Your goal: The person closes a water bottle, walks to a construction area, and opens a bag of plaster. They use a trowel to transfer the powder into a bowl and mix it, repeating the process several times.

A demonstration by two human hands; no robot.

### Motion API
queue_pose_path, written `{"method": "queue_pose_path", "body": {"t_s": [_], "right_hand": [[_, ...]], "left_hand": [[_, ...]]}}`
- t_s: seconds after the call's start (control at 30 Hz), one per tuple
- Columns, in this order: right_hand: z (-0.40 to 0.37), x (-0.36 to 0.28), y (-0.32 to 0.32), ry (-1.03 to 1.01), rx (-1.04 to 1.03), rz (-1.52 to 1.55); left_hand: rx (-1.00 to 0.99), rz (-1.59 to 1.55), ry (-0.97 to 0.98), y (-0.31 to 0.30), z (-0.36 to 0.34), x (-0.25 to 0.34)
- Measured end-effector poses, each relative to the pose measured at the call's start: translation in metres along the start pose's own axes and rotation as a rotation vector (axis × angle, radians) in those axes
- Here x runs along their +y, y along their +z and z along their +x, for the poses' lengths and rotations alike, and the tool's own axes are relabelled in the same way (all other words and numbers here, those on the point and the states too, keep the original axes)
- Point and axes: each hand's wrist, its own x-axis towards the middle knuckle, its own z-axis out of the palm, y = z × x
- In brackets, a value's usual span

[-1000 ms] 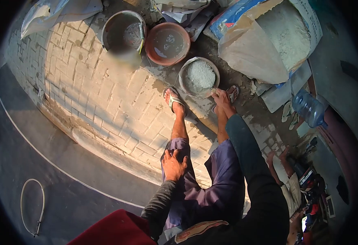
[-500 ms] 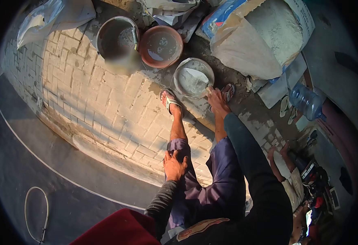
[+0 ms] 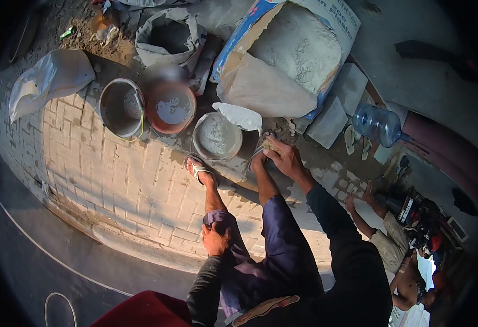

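My right hand (image 3: 287, 161) is closed around the handle of a trowel (image 3: 239, 116). Its pale, whitish blade hangs over the far rim of a small round bucket (image 3: 196, 143), in which grey-white mix lies. Beyond the blade, a large torn-open bag (image 3: 271, 90) of pale powder, printed with "Plaster", leans on its side. My left hand (image 3: 215, 240) rests on my left knee, fingers apart and holding nothing. My feet in flip-flops stand on either side of the bucket's near edge.
Left of the bucket stand a reddish-brown tub (image 3: 150, 117) with wet contents and a dark bucket (image 3: 104, 114). A grey sack (image 3: 146, 49) stands behind them. At right are a water jug (image 3: 378, 125), flat tiles (image 3: 329, 121) and another person (image 3: 391, 248).
My right hand has lifted the trowel out of the small bucket to above its far rim, near the bag. The view has shifted; my left hand stays on the knee.
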Motion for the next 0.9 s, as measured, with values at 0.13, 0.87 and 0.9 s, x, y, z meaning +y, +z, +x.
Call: {"method": "queue_pose_path", "body": {"t_s": [0.13,0.87,0.9], "right_hand": [[0.024,-0.011,-0.111,-0.019,0.295,0.027],[0.185,0.071,-0.182,-0.259,-0.102,-0.619],[0.181,0.079,-0.193,-0.321,-0.092,-0.619]], "left_hand": [[0.069,0.034,0.022,0.000,-0.002,0.022],[0.113,0.125,-0.079,0.020,-0.014,0.089],[0.121,0.122,-0.080,0.017,-0.015,0.091]]}}
